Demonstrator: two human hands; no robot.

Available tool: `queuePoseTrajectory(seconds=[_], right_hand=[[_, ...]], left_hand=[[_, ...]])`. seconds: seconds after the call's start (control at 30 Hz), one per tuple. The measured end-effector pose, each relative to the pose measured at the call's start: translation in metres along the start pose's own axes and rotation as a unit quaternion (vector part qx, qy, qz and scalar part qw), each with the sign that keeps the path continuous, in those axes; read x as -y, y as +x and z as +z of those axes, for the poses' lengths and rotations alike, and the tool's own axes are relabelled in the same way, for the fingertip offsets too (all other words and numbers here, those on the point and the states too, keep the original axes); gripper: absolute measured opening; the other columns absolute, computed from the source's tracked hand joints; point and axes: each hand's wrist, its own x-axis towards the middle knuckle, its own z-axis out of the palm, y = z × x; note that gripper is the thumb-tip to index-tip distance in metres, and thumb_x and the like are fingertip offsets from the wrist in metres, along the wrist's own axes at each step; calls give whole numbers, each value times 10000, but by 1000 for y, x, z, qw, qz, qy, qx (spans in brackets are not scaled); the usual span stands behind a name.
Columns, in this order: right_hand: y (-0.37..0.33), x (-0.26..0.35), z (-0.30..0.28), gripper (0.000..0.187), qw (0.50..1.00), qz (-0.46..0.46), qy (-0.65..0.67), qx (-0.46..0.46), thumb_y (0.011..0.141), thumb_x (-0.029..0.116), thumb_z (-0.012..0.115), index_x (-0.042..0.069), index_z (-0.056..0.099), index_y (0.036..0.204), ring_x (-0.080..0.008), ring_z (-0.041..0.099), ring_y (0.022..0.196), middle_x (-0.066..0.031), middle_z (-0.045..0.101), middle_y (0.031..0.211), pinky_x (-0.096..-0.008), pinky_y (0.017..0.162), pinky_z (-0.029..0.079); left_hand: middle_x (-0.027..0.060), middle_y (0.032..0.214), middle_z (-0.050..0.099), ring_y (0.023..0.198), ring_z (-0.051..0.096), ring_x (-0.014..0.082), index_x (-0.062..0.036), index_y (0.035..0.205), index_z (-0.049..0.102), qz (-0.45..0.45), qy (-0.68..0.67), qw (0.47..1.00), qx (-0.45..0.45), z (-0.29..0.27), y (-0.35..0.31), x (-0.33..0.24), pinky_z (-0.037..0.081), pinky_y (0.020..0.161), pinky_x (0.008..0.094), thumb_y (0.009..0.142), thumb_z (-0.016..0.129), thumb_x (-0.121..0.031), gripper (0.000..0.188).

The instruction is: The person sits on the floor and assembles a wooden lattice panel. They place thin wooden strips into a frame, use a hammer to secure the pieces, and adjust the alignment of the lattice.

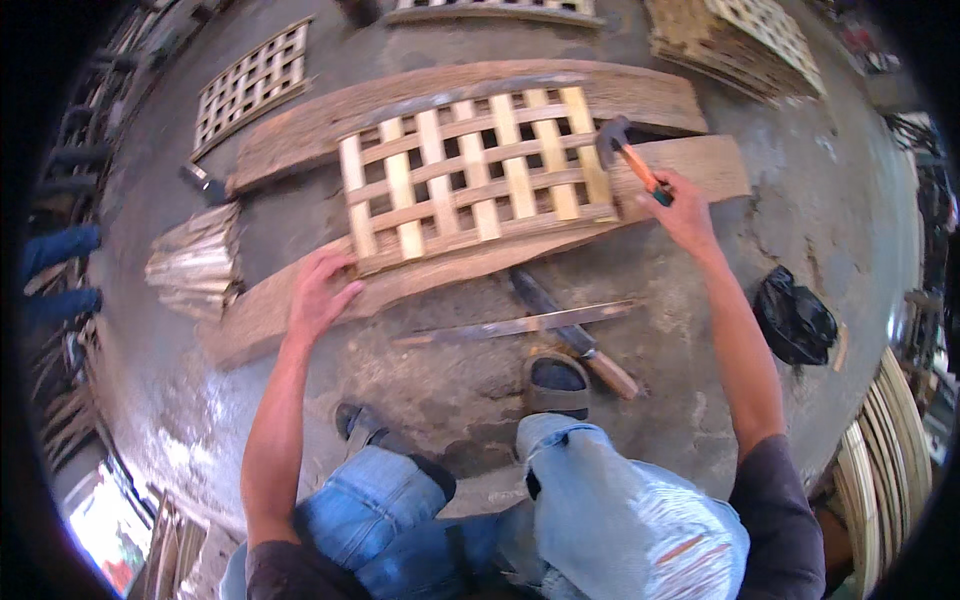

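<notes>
A woven lattice panel point(470, 170) of pale wooden slats lies across two thick wooden planks, the near plank point(450, 268) and the far plank point(470, 82). My right hand point(682, 212) is closed around the handle of a hammer point(638, 165), whose dark head hangs beside the panel's right edge. At the panel's lower left corner, my left hand point(322, 295) rests on the near plank with its thumb apart from the fingers. Those fingertips reach the corner, and I cannot make out whether they press on it.
Near my feet, a large knife point(580, 340) lies crossed with a thin strip point(515, 327). A bundle of slats point(200, 262) sits left, a black plastic bag point(795, 315) right. Other lattice panels include one at the far left point(252, 85) and a stack point(740, 45) at the far right.
</notes>
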Motion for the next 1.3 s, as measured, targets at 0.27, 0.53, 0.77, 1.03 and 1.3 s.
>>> queuePoseTrajectory(seconds=[0.27,0.53,0.77,1.03,1.3], right_hand=[[39,-27,-11,318,995,40,-39,-83,888,308,710,89,689,1117,-276,672,913,-99,708,992,-392,789,515],[54,-17,8,285,981,24,-110,-157,886,293,715,84,702,1078,-303,672,928,-98,694,1022,-401,796,522],[35,-4,-2,290,971,-71,-180,-138,830,222,763,105,716,1092,-298,647,1003,-89,683,1077,-409,848,522],[-14,32,7,433,983,-165,-31,71,745,115,821,100,704,1161,-292,631,1080,-106,658,1147,-395,930,520],[-7,27,7,453,979,-176,-29,100,720,68,822,92,701,1156,-296,642,1073,-101,672,1137,-390,903,538]], left_hand=[[81,1080,649,903,617,205,-50,1096,688,11,-4,1000,-4,-1,7,-4,524,803,317,675,852,-47,451],[78,1067,647,886,609,200,-39,1087,682,-4,-35,999,-9,-1,2,0,513,792,318,678,847,-49,441],[93,1059,646,887,608,208,-29,1083,684,-6,-57,998,-13,6,4,1,512,815,328,693,841,-72,423],[94,1081,650,899,610,205,-31,1104,688,4,-31,999,-13,2,1,0,511,820,327,708,833,-48,422],[94,1079,658,907,623,209,-35,1110,695,13,-22,1000,-3,-1,6,-10,520,821,325,750,819,-59,382]])
